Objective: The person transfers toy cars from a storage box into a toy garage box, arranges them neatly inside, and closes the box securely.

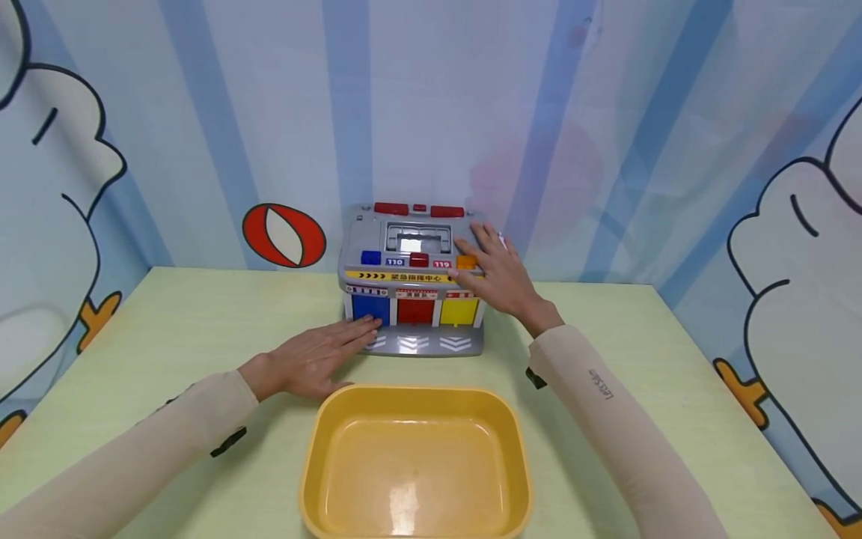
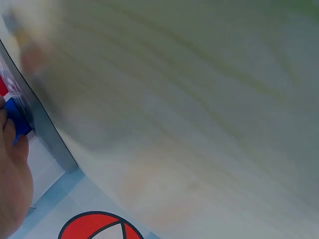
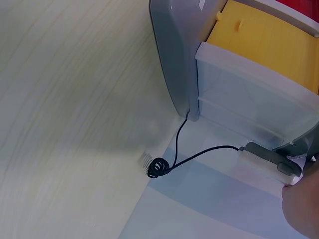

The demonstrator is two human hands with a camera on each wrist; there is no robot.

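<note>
A grey toy garage with Chinese lettering stands at the far middle of the table, its blue, red and yellow doors facing me. My left hand lies at its front left corner, fingers extended onto the base beside the blue door. Over the top right corner spreads my right hand, fingertips on the roof near the orange button. In the right wrist view, a small grey and white handset on a coiled black cord hangs at the toy's side, close by the right hand.
A yellow plastic tray sits at the near middle of the table, between the forearms. Behind the table hangs a blue striped backdrop with cartoon prints.
</note>
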